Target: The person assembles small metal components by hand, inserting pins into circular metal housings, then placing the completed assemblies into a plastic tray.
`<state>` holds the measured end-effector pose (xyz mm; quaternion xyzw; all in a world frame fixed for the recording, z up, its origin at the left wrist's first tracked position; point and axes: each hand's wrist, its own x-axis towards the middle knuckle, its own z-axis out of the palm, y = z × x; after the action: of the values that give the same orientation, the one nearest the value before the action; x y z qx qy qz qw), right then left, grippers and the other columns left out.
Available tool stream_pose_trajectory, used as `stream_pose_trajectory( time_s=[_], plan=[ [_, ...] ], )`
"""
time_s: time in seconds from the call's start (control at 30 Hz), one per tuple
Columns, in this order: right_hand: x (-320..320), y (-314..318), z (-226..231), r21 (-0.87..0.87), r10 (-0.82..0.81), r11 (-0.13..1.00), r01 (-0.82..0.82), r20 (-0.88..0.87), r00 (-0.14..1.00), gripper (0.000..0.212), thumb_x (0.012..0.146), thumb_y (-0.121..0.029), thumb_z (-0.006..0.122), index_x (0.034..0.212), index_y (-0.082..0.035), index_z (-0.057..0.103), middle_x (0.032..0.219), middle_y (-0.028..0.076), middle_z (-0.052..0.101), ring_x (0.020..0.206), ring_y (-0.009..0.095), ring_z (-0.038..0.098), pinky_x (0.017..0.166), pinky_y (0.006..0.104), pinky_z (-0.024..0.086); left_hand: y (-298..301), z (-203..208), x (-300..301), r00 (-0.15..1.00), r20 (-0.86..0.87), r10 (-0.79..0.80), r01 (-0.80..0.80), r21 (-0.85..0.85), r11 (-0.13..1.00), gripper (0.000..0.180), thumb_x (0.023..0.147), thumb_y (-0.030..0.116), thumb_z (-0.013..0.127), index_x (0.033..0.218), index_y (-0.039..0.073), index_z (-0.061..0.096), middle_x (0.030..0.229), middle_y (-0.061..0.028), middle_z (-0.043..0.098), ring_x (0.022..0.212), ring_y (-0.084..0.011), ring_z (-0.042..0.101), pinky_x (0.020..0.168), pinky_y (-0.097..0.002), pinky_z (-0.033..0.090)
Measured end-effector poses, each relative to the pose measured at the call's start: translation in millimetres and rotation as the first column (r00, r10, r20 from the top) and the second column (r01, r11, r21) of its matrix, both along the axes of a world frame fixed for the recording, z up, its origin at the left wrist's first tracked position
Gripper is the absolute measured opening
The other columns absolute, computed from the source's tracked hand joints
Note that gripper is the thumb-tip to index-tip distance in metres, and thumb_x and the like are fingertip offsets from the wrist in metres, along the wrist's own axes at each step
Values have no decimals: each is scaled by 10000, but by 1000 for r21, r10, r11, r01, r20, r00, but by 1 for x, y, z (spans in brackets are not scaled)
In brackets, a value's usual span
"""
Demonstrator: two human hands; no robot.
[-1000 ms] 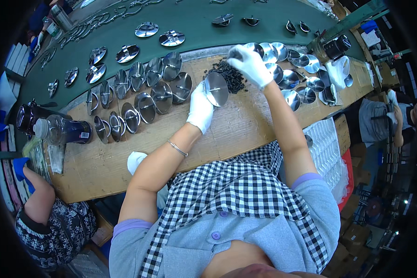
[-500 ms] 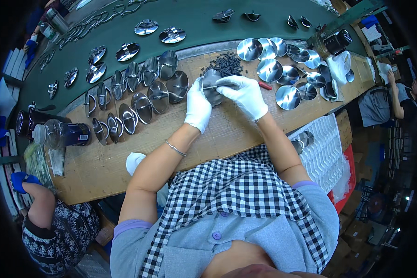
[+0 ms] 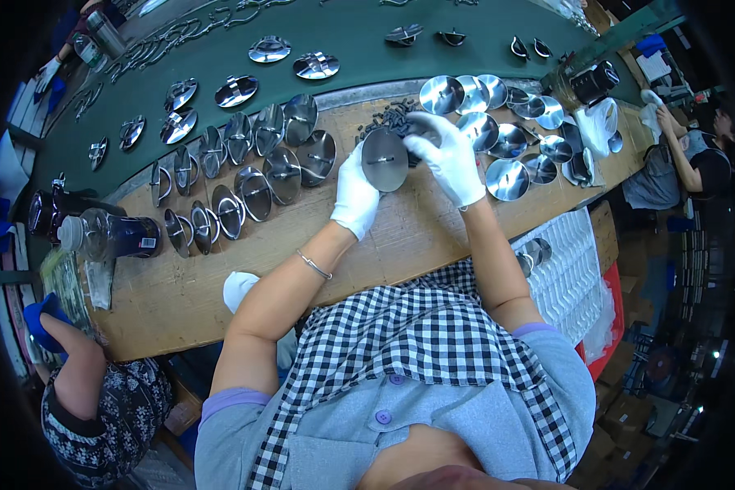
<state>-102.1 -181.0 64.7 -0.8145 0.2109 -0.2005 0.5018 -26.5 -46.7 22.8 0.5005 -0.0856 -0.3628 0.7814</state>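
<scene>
My left hand [image 3: 356,194], in a white glove, grips the edge of a round steel disc [image 3: 385,173] that has a slim bar at its middle. The disc is tilted up, its face toward me. Just right of it, my right hand [image 3: 456,167], also gloved, is lifted with thumb and forefinger apart; I see nothing between them. Its fingertips are beside a heap of small black pieces [image 3: 394,119], partly hidden behind the disc and hand.
Two rows of discs with curved straps [image 3: 283,174] stand on the wooden bench [image 3: 302,278] at left. Shiny flat discs [image 3: 508,179] lie at right. More sit on the green surface [image 3: 351,98] beyond. A clear jar [image 3: 98,234] is at far left; other people work nearby.
My right hand has come off the disc and moved right, its fingers spreading. In my left hand the disc has turned to show its full face.
</scene>
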Motion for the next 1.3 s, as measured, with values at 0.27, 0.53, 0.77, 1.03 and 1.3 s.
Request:
stream_pose_trajectory(
  time_s=[0.27, 0.53, 0.77, 1.03, 1.3],
  plan=[
    [43, -27, 8, 392, -71, 916, 82, -42, 997, 255, 866, -271, 626, 745, -46, 613, 578, -16, 518, 465, 70, 437, 420, 200, 297, 3, -3, 9, 989, 42, -142, 140, 52, 989, 319, 974, 274, 485, 1176, 37, 551, 848, -53, 628, 577, -60, 509, 492, -193, 389],
    [155, -74, -23, 778, -202, 628, -7, 171, 964, 309, 906, -58, 539, 1163, 104, 481, 1063, 208, 609, 898, 299, 646, 709, 300, 548, 5, -2, 7, 984, 29, -174, 174, 12, 985, 331, 972, 242, 484, 1221, 29, 529, 893, -59, 629, 619, -64, 520, 534, -189, 405],
    [203, -37, -34, -245, 78, 965, -89, -54, 995, 435, 752, -243, 719, 1054, 60, 637, 994, 180, 682, 852, 232, 655, 781, 320, 501, 7, -2, 7, 980, 62, -191, 190, 16, 982, 317, 978, 230, 470, 1206, 18, 528, 883, -63, 628, 628, -79, 527, 556, -200, 417],
    [91, -16, 21, -198, 183, 961, -192, -66, 981, 377, 790, -256, 717, 1049, 12, 652, 895, 99, 682, 793, 155, 628, 743, 295, 498, -4, -19, 11, 994, -91, -56, 49, -75, 996, 415, 1005, 379, 415, 1154, 6, 519, 904, -72, 624, 729, -98, 596, 625, -232, 482],
    [-21, 11, 18, -194, 115, 972, -130, -86, 990, 274, 858, -123, 651, 1109, -15, 644, 896, 64, 694, 779, 109, 622, 724, 254, 502, 5, 10, 3, 931, 366, 11, 6, -45, 999, 310, 948, 258, 546, 1132, 10, 570, 1005, -47, 626, 882, -82, 581, 756, -233, 482]
  ],
)
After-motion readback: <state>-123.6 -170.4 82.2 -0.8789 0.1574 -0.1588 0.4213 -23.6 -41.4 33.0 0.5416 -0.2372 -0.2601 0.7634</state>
